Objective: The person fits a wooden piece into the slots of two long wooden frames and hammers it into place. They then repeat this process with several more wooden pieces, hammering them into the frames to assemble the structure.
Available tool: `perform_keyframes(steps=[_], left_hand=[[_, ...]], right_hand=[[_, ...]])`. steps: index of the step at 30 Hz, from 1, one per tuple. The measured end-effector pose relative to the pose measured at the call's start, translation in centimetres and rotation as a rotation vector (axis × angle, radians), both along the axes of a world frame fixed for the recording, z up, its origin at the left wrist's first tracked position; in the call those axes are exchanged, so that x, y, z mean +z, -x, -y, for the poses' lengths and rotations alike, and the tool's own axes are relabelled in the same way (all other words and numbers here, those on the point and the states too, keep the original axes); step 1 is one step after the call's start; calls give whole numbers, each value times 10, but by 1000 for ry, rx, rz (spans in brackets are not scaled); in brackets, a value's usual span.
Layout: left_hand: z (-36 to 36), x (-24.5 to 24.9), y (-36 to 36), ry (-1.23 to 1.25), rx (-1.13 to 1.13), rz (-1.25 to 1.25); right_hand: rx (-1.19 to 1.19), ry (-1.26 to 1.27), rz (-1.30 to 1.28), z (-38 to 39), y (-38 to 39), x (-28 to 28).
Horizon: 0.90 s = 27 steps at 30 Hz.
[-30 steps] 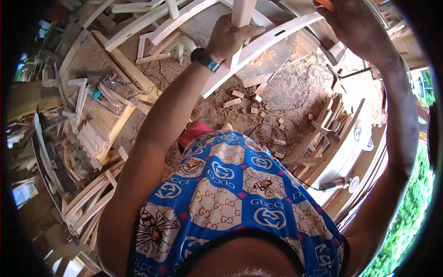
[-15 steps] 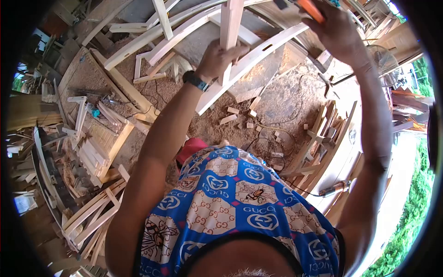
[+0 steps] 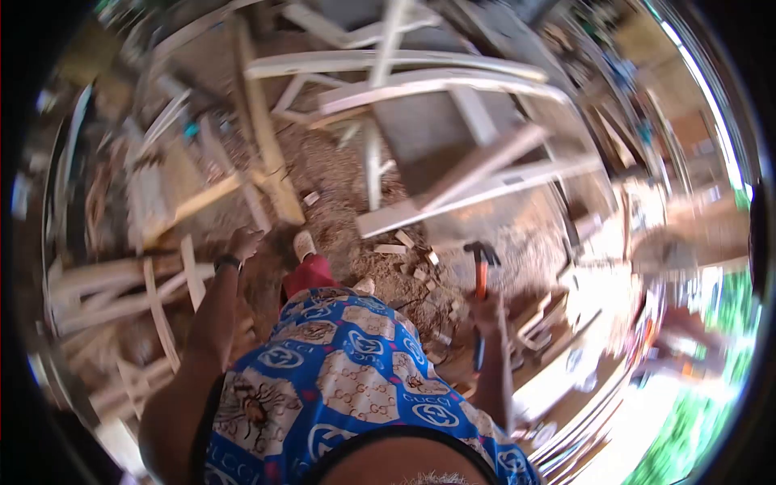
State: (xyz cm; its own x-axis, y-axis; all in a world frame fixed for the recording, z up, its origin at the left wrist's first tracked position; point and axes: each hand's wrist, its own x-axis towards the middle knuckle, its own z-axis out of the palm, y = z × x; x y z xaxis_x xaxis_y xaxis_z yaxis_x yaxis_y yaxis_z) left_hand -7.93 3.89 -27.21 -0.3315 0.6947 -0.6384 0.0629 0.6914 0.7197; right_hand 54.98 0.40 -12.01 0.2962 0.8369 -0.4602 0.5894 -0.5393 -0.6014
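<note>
My right hand (image 3: pixel 485 314) is closed around the handle of a hammer (image 3: pixel 482 267), its dark claw head pointing up and away from me. On the left, my left hand (image 3: pixel 245 242), with a dark watch on the wrist, hangs low over the floor; blur hides how its fingers are placed. Ahead, a slanting wooden piece (image 3: pixel 489 166) leans across a pale slotted rail (image 3: pixel 517 179), with neither hand touching them. Curved pale rails (image 3: pixel 444 81) lie beyond.
Small wood offcuts (image 3: pixel 390 249) and sawdust cover the ground before my feet (image 3: pixel 304 245). A long plank (image 3: pixel 263 121) lies ahead to the left. Crossed wood strips (image 3: pixel 158 311) stand at the left, and a fan (image 3: pixel 664 252) is at the right.
My left hand has let go of the upright wooden piece and dropped to the left. That piece now slants. My right hand has come down with the hammer. The view has shifted.
</note>
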Motion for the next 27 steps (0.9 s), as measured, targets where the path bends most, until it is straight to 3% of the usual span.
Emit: perform_keyframes(steps=[2, 3, 5, 6, 8, 9, 15, 17, 18, 20, 24, 27], left_hand=[[53, -118, 74, 127, -168, -21], [74, -150, 87, 130, -111, -29], [117, -182, 110, 476, -170, 1461], [136, -178, 97, 335, -149, 1285], [157, -159, 45, 285, -138, 493], [164, -155, 30, 273, -149, 407], [161, -158, 54, 229, -52, 336], [156, -166, 84, 197, 97, 607], [156, -148, 88, 192, 116, 623], [145, -100, 113, 299, 15, 154], [151, -125, 199, 371, -30, 144], [147, -104, 261, 490, -162, -11]], right_hand=[[107, 0, -379, 16, 7, -21], [208, 45, -352, 17, 16, -12], [299, 127, -401, 6, 50, 30], [349, 203, -436, 1, 69, 49], [435, 204, -431, -10, 105, 76], [446, 182, -422, -14, 121, 86], [381, 89, -596, -52, 192, 104], [294, 85, -610, -76, 215, 107], [245, 49, -614, -82, 222, 114], [88, 44, -591, -112, 240, 105], [-39, -46, -433, -159, 266, 99], [-131, 24, -342, -191, 245, 72]])
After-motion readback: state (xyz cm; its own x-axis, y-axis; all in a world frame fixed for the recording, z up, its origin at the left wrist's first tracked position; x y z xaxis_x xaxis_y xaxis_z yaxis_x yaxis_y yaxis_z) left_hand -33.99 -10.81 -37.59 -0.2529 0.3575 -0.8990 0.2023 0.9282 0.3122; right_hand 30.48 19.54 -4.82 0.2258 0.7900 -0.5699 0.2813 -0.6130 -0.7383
